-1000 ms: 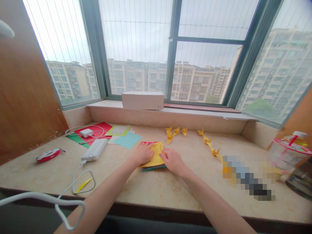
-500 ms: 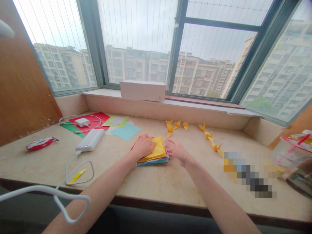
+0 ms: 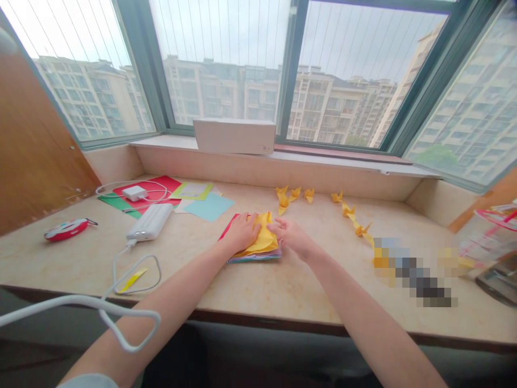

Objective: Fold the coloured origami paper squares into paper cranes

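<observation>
A sheet of creased yellow paper lies on top of a stack of coloured paper, whose purple and teal layers show at the near edge. Red paper sticks out at the left of the stack. My left hand lies flat over the left part of the yellow sheet, fingers outstretched. At the sheet's right edge is my right hand, its fingers bent and apart, the foremost fingertip touching the paper. Beyond the hands stand several folded yellow paper cranes.
At the left are a white power bank, a white charger, a red-and-white case and a looped white cable. Light blue paper lies behind. A plastic cup stands right. A white box rests on the sill.
My right hand has moved from beside the stack onto the yellow sheet's right edge, with its fingers more bent. My left hand stays on the sheet. The camera view has tilted slightly down.
</observation>
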Motion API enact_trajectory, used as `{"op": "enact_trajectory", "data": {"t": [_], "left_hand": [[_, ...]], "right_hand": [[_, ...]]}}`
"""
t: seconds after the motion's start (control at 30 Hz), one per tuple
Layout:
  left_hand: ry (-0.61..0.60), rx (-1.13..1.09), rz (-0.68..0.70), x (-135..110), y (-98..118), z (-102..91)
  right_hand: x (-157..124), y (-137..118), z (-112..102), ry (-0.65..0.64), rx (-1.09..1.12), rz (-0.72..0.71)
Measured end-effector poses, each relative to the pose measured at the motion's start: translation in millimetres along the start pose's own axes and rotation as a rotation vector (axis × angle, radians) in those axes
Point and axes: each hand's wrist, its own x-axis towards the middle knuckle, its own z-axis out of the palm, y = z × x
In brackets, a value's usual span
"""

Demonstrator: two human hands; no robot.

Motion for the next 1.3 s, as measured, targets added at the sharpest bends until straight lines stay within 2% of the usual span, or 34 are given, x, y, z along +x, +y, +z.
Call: {"op": "enact_trajectory", "data": {"t": [0.13,0.23,0.47,0.63,0.7,0.77,0.87,0.93,1.07,1.13,1.3], "left_hand": [[0.107,-0.145,-0.062,5.7,-2.8,1.1],[0.212,-0.286,-0.098,8.2,-3.7,-3.3],[0.383,-0.406,-0.071,9.0,-1.9,-16.4],[0.447,-0.497,-0.144,10.0,-1.0,-21.1],[0.421,-0.604,-0.214,10.1,1.5,-23.3],[0.343,-0.813,-0.225,9.6,5.7,-25.3],[0.237,-1.138,-0.113,8.6,12.9,-27.9],[0.247,-1.236,-0.050,8.6,16.2,-29.6],[0.362,-1.245,0.015,10.0,17.5,-32.5],[0.364,-1.214,0.032,9.3,17.6,-33.3],[0.162,-1.096,-0.013,1.3,21.3,-36.4]], "right_hand": [[6.1,13.1,3.4,0.077,-0.160,-0.122],[10.9,19.1,2.9,0.157,-0.228,-0.157],[10.6,16.5,2.1,0.178,0.033,-0.153],[16.6,14.5,-12.1,0.344,0.137,-0.240],[19.7,14.0,-18.2,0.416,0.153,-0.308],[22.6,14.4,-22.4,0.463,0.137,-0.395],[26.2,16.9,-24.7,0.488,0.077,-0.523],[27.3,19.0,-24.8,0.471,0.030,-0.576],[25.7,19.6,-23.4,0.468,-0.032,-0.596],[23.8,17.1,-22.1,0.439,0.002,-0.613],[21.3,11.2,-22.6,0.373,0.159,-0.595]]}}
